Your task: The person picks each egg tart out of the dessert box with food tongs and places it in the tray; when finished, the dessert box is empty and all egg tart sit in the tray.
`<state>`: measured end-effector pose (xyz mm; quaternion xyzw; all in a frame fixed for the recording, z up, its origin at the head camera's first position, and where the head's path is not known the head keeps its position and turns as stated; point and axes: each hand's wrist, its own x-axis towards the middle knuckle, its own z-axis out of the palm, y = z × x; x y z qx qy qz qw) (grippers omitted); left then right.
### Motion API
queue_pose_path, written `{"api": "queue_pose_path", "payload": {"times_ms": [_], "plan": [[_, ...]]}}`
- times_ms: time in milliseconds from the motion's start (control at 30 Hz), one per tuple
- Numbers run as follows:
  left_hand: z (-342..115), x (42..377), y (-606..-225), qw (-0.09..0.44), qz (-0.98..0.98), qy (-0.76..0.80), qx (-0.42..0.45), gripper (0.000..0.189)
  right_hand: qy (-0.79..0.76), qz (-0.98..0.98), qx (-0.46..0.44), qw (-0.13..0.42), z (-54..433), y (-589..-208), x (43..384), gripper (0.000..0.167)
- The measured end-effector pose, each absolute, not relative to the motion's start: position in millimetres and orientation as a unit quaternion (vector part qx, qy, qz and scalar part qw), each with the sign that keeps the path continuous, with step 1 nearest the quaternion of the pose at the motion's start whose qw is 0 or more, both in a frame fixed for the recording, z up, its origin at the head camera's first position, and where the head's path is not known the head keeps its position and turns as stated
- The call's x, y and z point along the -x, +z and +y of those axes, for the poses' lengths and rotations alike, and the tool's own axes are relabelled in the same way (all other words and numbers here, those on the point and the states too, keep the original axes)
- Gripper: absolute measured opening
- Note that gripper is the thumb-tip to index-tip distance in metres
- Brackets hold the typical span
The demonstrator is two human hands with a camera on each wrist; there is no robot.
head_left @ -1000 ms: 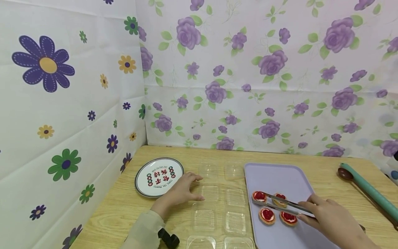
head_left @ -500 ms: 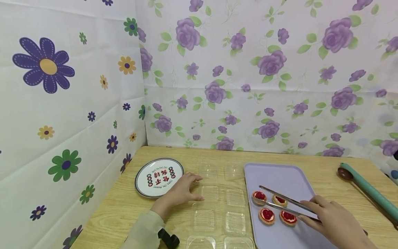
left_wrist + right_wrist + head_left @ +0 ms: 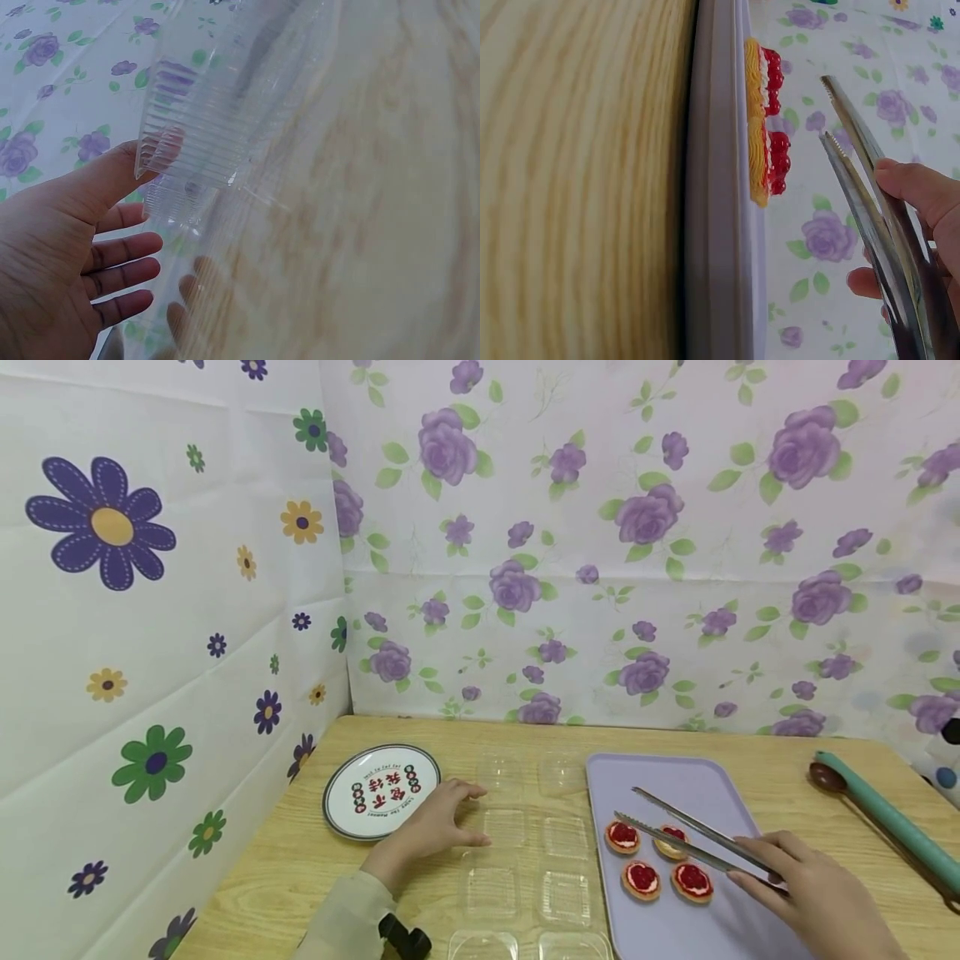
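My right hand (image 3: 821, 885) grips a pair of metal tongs (image 3: 881, 255); their two arms are spread and their tips hold nothing. In the head view the tongs reach over a lilac tray (image 3: 660, 781), their toothed ends just above the upper two berry tarts. Several small tarts with red topping and white cream, such as this tart (image 3: 641, 880), lie grouped on the tray. My left hand (image 3: 427, 828) is at the left edge of the clear plastic containers (image 3: 491, 893), thumb and fingers apart. Its thumb tip shows through a ribbed clear container (image 3: 195, 135) in the left wrist view.
A round white plate (image 3: 341, 793) with red lettering lies behind the left hand. The clear containers stand in two columns left of the tray. To the right lie a brown wooden spoon (image 3: 828, 777) and a long teal cylinder (image 3: 900, 817). Flowered cloth hangs behind the table.
The tongs have drawn back from around the upper left tart, rising and spreading wider. The right hand has shifted slightly right. The tarts and my left hand stay put.
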<state>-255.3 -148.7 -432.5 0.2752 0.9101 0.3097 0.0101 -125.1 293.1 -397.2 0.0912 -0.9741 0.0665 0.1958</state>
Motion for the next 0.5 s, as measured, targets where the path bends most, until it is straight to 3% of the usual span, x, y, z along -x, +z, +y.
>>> {"api": "queue_pose_path", "payload": {"times_ms": [200,500], "plan": [[-148.2,254.8,-432.1,0.013,0.91,0.311,-0.275,0.073,0.112,-0.982,-0.039,0.148,310.5,-397.3,125.8,0.046],[-148.0,254.2,-431.3,0.012,0.909,0.315,-0.273,0.072,0.143,-0.976,0.008,0.164,337.5,-402.8,134.3,0.056]]}}
